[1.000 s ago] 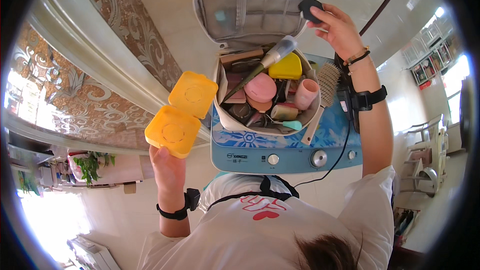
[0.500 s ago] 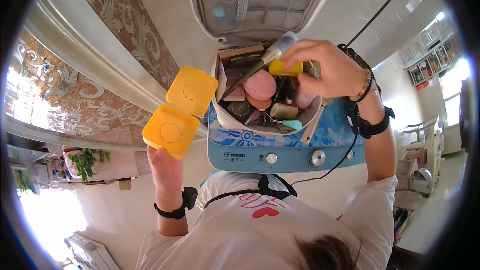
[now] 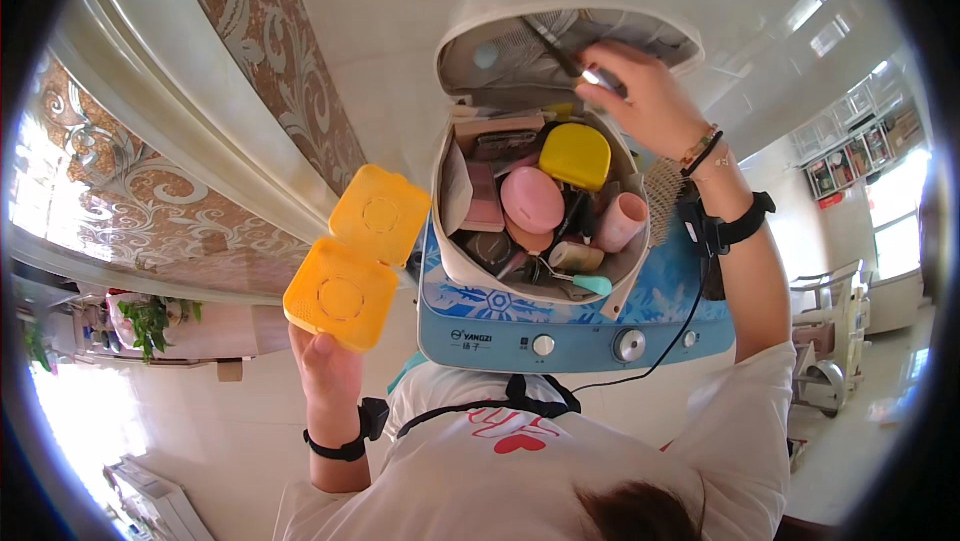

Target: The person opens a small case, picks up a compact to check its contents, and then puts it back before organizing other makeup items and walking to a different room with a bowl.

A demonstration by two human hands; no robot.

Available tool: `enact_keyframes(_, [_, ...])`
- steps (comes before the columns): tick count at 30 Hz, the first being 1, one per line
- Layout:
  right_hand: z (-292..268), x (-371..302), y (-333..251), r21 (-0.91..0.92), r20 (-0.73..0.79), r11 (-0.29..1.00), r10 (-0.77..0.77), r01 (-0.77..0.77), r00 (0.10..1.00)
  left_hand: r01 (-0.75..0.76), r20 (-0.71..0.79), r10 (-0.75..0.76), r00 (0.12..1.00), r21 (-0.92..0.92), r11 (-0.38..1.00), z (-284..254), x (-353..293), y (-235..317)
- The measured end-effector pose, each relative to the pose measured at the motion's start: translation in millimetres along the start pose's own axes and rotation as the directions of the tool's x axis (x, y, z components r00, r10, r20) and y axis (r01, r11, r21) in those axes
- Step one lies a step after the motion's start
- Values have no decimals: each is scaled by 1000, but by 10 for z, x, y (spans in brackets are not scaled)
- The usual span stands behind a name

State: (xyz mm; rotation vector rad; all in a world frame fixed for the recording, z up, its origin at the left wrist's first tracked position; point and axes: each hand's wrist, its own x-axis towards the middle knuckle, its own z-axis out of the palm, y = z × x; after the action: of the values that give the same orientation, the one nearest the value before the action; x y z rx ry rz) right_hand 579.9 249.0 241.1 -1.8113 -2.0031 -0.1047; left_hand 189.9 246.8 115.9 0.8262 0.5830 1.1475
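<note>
Slanting diagonally, brush (image 3: 570, 64) pinched by right fingers (image 3: 612, 60), handle (image 3: 544, 40) up-left, yellow case (image 3: 355, 271) pinched by left fingers (image 3: 322, 347)

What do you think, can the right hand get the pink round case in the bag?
Probably yes: the pink round case lies uncovered in the open bag, close to the right hand. But that hand holds a long dark tool, so it might need to put that down first.
</note>
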Motion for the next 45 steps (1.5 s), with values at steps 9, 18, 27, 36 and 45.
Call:
enact_keyframes(9, [-11, 68, 267, 31, -301, 998, 62, -55, 952, 61, 10, -62, 998, 46, 997, 16, 83, -22])
enact_keyframes(18, [25, -2, -66, 113, 166, 986, 100, -119, 981, 71, 2, -71, 997, 54, 996, 24, 167, -56])
enact_keyframes(27, [395, 205, 61, -125, 324, 991, 3, 39, 946, 61, 33, -62, 998, 36, 998, 33, 174, -45])
enact_keyframes(36, [-60, 240, -177, -54, 215, 992, 119, -110, 969, 53, 17, -54, 998, 20, 998, -41, 82, -38])
enact_keyframes(45, [-167, 119, 150, 92, -63, 994, 69, -63, 996, 75, 12, -76, 997, 13, 997, 39, 91, -83])
